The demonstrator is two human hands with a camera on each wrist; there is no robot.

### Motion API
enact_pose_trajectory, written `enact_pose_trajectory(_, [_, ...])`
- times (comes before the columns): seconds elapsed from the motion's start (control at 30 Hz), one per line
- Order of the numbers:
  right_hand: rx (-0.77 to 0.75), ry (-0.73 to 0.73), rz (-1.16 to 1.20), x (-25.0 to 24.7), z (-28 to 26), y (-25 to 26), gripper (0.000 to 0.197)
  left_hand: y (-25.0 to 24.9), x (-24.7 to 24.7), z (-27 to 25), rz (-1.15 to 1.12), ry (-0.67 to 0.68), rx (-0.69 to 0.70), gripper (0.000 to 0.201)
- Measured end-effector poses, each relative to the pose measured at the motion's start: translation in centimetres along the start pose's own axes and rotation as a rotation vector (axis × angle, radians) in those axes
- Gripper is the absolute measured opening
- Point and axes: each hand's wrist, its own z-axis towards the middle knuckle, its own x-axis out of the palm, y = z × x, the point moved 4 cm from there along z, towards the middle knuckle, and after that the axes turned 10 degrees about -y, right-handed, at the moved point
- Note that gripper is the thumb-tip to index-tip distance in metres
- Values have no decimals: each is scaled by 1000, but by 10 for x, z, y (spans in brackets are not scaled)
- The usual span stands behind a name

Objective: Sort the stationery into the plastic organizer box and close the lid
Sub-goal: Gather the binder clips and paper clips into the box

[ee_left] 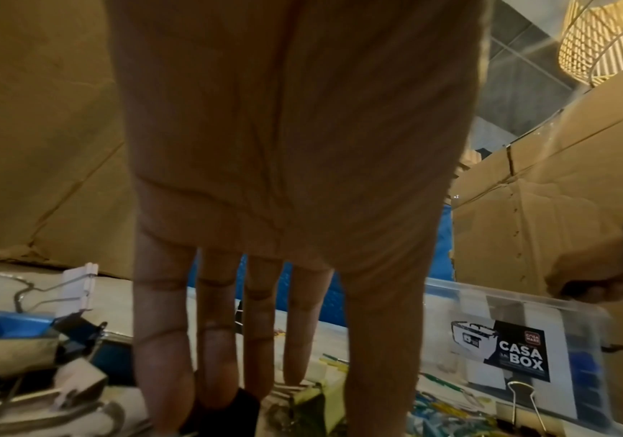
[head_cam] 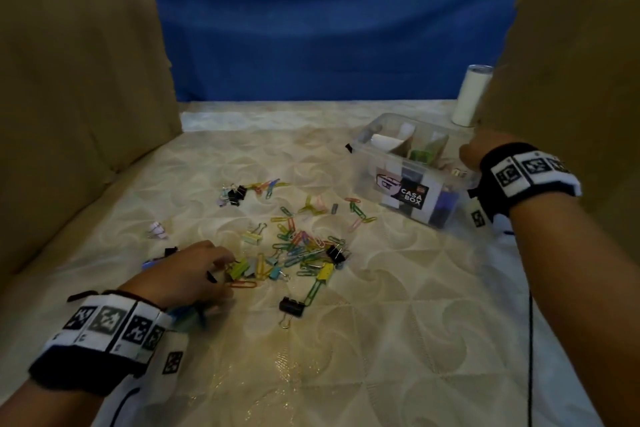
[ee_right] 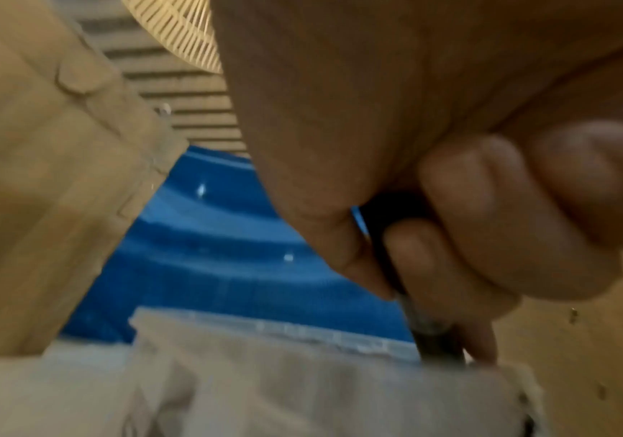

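Right hand [head_cam: 471, 151] at the far right, over the far-right corner of the clear organizer box [head_cam: 403, 184], fingers curled and pinching a small dark item (blurred in the wrist view, probably a binder clip), likely about to drop it into a compartment. Box sits open at the right of the patterned bed surface [head_cam: 398, 340], no lid on it, cardboard dividers inside. Left hand [head_cam: 188, 272] near left, fingers extended down onto the scattered pile, touching around a yellow-green binder clip [head_cam: 239, 269]; grasp not closed. Coloured paper clips [head_cam: 298, 246] and a black binder clip [head_cam: 291, 307] lie loose mid-surface, well apart from the box. Most stationery unsorted. White cylinder [head_cam: 471, 95] stands far right.
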Motion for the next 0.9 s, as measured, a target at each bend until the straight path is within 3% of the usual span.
enact_pose_trajectory(0.07, [-45, 2, -126, 17, 18, -5, 76, -3, 0, 3, 29, -12, -2, 52])
enact_pose_trajectory(0.13, [-173, 8, -298, 17, 8, 5, 83, -3, 0, 3, 27, -17, -6, 53])
enact_pose_trajectory(0.23, [-190, -85, -186, 3, -15, 28, 39, -3, 1, 3, 31, -35, -8, 50])
enact_pose_trajectory(0.33, [-278, -188, 40, 7, -47, 59, 27, -6, -1, 3, 32, -69, -21, 48])
enact_pose_trajectory(0.43, [-507, -53, 272, 36, -90, 90, 20, -12, -5, 8, 43, -121, 11, 47])
enact_pose_trajectory(0.5, [-673, 97, 269, 63, -116, 107, 11, -14, -6, 10, 46, -118, 48, 46])
enact_pose_trajectory(0.6, [-807, 322, 143, 107, -141, 122, 18, -16, -2, 11, 79, -48, 95, 47])
enact_pose_trajectory(0.73, [-812, 371, 75, 140, -142, 124, 18, -15, 2, 11, 81, -28, 125, 44])
enact_pose_trajectory(0.9, [-735, 389, 162, 138, -133, 115, 18, -12, 1, 14, 51, -74, 145, 37])
